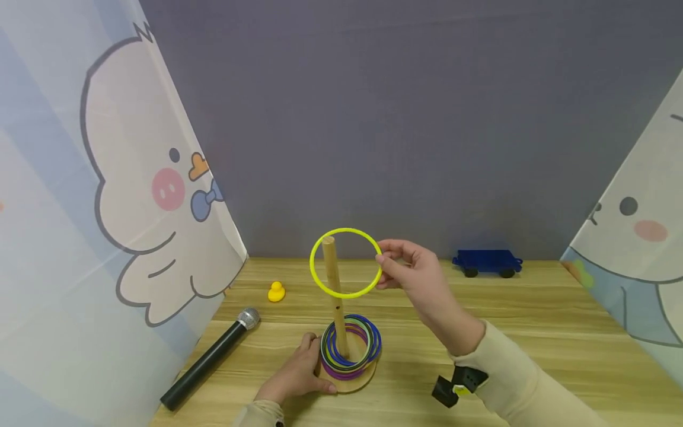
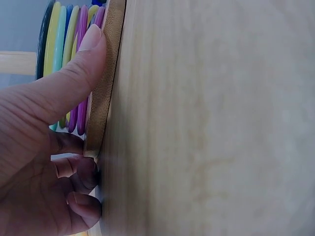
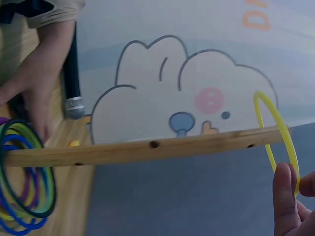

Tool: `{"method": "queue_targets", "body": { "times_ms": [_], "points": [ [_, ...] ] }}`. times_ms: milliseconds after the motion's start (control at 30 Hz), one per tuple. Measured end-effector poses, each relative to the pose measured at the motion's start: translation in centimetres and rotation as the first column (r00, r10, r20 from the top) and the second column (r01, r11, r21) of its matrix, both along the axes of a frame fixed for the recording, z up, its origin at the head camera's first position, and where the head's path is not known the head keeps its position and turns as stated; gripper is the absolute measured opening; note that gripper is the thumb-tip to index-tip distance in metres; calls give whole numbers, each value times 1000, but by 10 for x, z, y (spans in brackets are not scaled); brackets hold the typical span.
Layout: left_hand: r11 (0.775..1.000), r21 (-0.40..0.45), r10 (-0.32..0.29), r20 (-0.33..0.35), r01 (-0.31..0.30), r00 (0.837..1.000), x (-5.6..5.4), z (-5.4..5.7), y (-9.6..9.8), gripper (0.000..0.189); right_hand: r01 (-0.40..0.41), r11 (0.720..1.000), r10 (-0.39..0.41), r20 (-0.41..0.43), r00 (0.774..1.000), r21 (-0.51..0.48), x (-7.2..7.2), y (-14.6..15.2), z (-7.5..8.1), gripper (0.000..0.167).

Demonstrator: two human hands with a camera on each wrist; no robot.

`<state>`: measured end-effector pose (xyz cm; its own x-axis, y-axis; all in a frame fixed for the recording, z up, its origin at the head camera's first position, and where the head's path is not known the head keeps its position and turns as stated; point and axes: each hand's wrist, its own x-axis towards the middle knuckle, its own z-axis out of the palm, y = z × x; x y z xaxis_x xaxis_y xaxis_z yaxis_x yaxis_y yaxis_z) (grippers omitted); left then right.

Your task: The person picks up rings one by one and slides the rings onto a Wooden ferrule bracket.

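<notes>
A wooden ring-toss stand stands upright on the table, its post rising from a round base. Several coloured rings in blue, green, purple and other colours lie stacked around the foot of the post. My left hand grips the base at its left edge, thumb in front, as the left wrist view shows up close. Between thumb and fingers, my right hand pinches a yellow ring by its right side. That ring encircles the upper end of the post in the right wrist view, high above the stack.
A black microphone with a silver head lies at the left. Behind it sits a small yellow rubber duck. At the back right stands a blue toy wagon. Printed cloths and a grey backdrop enclose the wooden table.
</notes>
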<state>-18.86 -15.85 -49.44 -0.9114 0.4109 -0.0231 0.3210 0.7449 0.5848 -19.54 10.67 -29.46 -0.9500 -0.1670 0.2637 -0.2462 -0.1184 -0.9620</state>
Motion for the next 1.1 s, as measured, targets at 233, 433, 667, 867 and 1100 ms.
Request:
{"method": "queue_targets", "body": {
  "times_ms": [233, 433, 667, 867, 1100],
  "points": [
    [1000, 1, 1, -15, -1, 1000, 0, 0, 0, 109, -24, 998, 15, 161, 987, 58, -14, 2, -54, 32],
    [1000, 7, -1, -12, 1, 1000, 0, 1, 1, 109, -41, 996, 18, 252, 967, 85, -18, 4, -102, 32],
    [1000, 3, -3, 0, 3, 1000, -2, -1, 1, 111, -49, 994, 20, 286, 958, 95, -19, -1, -143, 32],
    [1000, 6, -5, 10, 5, 1000, -1, -1, 1, 110, -44, 993, 12, 282, 959, 110, -19, -9, -166, 30],
    [1000, 20, -13, 29, 12, 999, -1, 1, 0, 111, -25, 991, -9, 260, 965, 130, -19, -13, -179, 29]
  ]
}}
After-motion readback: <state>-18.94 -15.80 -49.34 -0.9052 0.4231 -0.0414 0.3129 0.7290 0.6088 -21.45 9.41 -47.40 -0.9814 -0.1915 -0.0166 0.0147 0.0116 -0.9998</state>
